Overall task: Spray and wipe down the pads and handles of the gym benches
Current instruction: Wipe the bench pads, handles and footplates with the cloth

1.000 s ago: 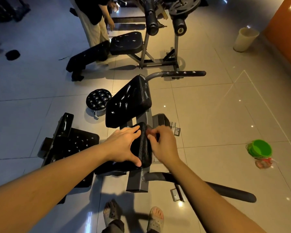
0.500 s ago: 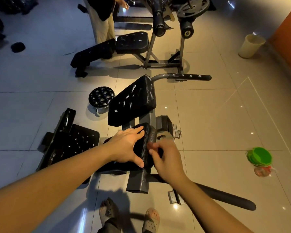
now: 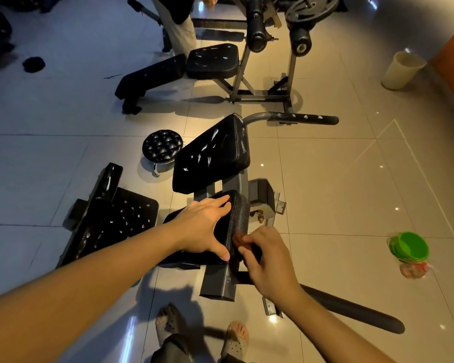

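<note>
Feet in sandals (image 3: pixel 168 328) stand on pale tiles at the bottom edge of my feed. Above them, the right hand (image 3: pixel 268 260) sits at the right side edge of the black seat pad (image 3: pixel 240 213), fingers curled against it; whether they pinch a cloth I cannot tell. The left hand (image 3: pixel 202 229) lies flat on top of the same pad, fingers straight and close together, thumb spread along the near edge. Beyond rise the tilted back pad (image 3: pixel 212 158) and a handle (image 3: pixel 302 118) reaching right. Farther off I see a second bench (image 3: pixel 212 61).
</note>
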The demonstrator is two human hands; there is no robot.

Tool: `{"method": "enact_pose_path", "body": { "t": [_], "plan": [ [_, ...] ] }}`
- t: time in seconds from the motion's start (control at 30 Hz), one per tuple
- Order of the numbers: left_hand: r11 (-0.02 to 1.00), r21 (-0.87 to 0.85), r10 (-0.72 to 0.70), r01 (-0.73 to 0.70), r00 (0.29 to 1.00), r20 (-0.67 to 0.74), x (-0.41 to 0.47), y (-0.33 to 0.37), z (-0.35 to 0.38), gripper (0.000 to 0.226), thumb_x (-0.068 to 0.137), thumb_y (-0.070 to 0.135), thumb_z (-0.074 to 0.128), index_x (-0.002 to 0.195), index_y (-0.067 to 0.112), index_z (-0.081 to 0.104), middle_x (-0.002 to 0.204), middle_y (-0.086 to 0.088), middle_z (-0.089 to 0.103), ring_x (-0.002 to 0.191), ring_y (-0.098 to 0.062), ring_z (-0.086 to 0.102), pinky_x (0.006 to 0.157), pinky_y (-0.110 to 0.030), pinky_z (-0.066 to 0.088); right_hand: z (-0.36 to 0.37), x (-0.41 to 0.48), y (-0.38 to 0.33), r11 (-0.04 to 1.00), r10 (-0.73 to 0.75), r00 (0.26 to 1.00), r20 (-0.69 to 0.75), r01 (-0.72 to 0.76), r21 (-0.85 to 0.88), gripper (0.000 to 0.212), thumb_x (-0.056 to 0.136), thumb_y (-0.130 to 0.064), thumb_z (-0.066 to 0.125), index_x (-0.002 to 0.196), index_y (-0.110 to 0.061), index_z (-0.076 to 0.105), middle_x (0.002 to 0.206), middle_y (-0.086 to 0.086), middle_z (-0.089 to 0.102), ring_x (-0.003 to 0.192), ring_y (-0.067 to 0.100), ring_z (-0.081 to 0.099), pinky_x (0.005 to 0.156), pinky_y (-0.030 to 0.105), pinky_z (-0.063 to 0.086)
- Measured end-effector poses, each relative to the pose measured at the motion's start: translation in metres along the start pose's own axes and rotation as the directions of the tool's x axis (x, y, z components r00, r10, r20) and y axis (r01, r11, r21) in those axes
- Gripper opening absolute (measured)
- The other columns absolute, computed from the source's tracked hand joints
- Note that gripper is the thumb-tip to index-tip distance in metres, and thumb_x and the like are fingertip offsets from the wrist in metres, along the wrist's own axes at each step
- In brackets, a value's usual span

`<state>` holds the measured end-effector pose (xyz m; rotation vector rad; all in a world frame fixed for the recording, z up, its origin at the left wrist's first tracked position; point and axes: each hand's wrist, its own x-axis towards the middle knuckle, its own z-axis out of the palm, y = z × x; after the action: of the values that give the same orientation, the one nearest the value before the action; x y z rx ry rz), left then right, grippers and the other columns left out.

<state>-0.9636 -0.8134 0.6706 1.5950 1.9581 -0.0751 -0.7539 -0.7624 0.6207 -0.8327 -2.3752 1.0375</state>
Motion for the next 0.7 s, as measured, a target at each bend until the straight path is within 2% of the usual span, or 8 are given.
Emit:
{"method": "enact_pose_path", "body": {
  "t": [0.07,0.13,0.2,0.27,0.4,0.5,0.57,0.7],
  "plan": [
    [1.0,0.009,0.001,-0.001,1.0,0.006,0.001,0.0,-0.001,0.128,0.066,0.067,0.083,0.164,0.024,0.013,0.172,0.007,0.0,0.157,-0.019,0.005,0.127,-0.046,0.014,-0.002,0.022,0.011,0.999,0.002,1.0,-0.026,-0.003,-0.045,0.003,0.093,-0.023,0.067,0.091,-0.021,0.067,0.089,-0.013,0.054,0.091,0.008,0.046,0.077,0.018,0.033],
    [1.0,0.025,0.001,-0.001,1.0,0.007,0.001,0.001,-0.002,0.127,0.067,0.067,0.083,0.164,0.023,0.014,0.172,0.006,0.0,0.157,-0.019,0.006,0.127,-0.044,0.014,0.002,0.064,0.018,0.995,0.069,0.992,-0.102,-0.076,-0.068,0.006,0.095,-0.02,0.067,0.089,-0.018,0.069,0.089,-0.008,0.057,0.092,0.013,0.049,0.076,0.026,0.035],
    [0.999,0.035,-0.003,0.003,1.0,0.004,0.0,0.003,-0.003,0.127,0.067,0.067,0.083,0.164,0.023,0.014,0.172,0.005,0.001,0.157,-0.02,0.007,0.127,-0.044,0.015,0.005,0.099,0.022,0.987,0.152,0.975,-0.16,-0.158,-0.028,0.007,0.095,-0.018,0.066,0.092,-0.015,0.072,0.09,-0.004,0.061,0.094,0.016,0.05,0.079,0.034,0.042],
    [0.999,0.04,-0.003,0.002,1.0,0.003,0.0,0.003,-0.003,0.127,0.066,0.067,0.083,0.163,0.023,0.015,0.172,0.005,0.002,0.157,-0.02,0.008,0.126,-0.045,0.016,0.01,0.1,0.019,0.98,0.196,0.962,-0.188,-0.196,0.02,0.009,0.095,-0.019,0.066,0.097,-0.017,0.074,0.093,-0.001,0.066,0.096,0.019,0.055,0.082,0.036,0.045],
    [0.999,0.036,0.002,-0.002,1.0,0.006,0.002,0.002,-0.003,0.128,0.065,0.067,0.083,0.163,0.024,0.013,0.172,0.005,0.001,0.157,-0.02,0.007,0.127,-0.046,0.015,0.004,0.02,0.005,0.996,0.063,0.996,-0.056,-0.06,0.068,0.01,0.094,-0.023,0.067,0.102,-0.025,0.072,0.094,-0.008,0.062,0.095,0.012,0.052,0.084,0.025,0.042],
    [0.999,0.052,0.003,-0.003,1.0,0.016,0.003,0.002,-0.003,0.13,0.064,0.069,0.083,0.164,0.023,0.013,0.172,0.004,0.001,0.157,-0.02,0.007,0.127,-0.046,0.015,-0.002,-0.006,0.007,1.0,-0.02,0.999,0.037,0.019,0.006,0.011,0.094,-0.029,0.065,0.103,-0.023,0.069,0.095,-0.01,0.056,0.095,0.01,0.048,0.081,0.021,0.04],
    [0.998,0.062,0.004,-0.005,1.0,0.015,0.003,0.003,-0.004,0.13,0.064,0.07,0.083,0.164,0.022,0.014,0.172,0.004,0.001,0.157,-0.021,0.008,0.127,-0.046,0.015,0.001,0.028,0.016,1.0,0.004,0.999,-0.032,-0.005,-0.026,0.007,0.095,-0.026,0.065,0.097,-0.02,0.068,0.094,-0.007,0.057,0.094,0.012,0.049,0.08,0.025,0.041],
    [0.997,0.073,-0.005,0.004,1.0,0.013,0.003,0.004,-0.005,0.13,0.064,0.07,0.083,0.163,0.022,0.015,0.172,0.003,0.003,0.157,-0.024,0.009,0.127,-0.045,0.015,0.01,0.102,0.025,0.977,0.209,0.958,-0.194,-0.21,0.017,0.008,0.094,-0.021,0.066,0.095,-0.017,0.073,0.091,-0.003,0.064,0.098,0.022,0.056,0.083,0.035,0.046]
  ]
}}
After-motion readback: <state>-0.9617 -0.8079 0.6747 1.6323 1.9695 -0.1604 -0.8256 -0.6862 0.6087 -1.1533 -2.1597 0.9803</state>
